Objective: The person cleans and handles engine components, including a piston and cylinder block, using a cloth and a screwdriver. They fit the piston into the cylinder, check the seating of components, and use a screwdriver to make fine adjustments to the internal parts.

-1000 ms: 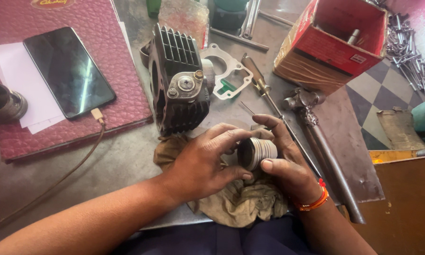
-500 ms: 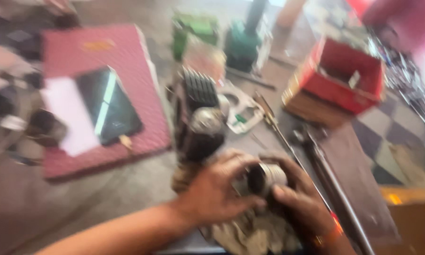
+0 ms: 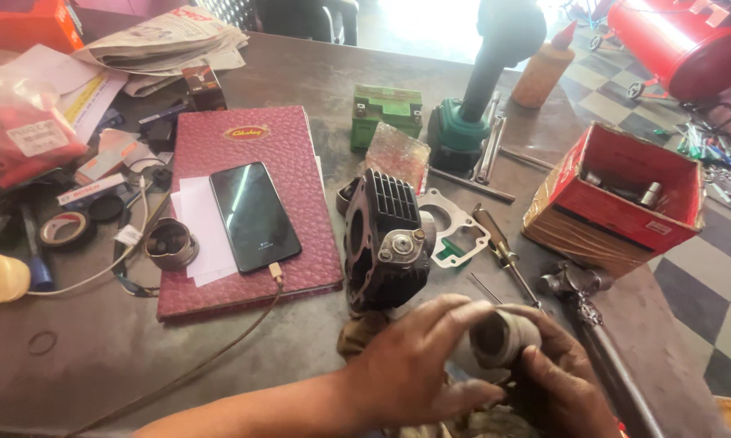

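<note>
both hands closed round a dull grey metal piston [image 3: 502, 337]: left hand [image 3: 410, 369] wraps over, greasy right hand [image 3: 564, 389] cups beneath; finned black cylinder block [image 3: 386, 239] just behind.

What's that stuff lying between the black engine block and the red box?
In the head view, a flat metal gasket and a screwdriver lie on the table between the black engine block and the red box.
</note>
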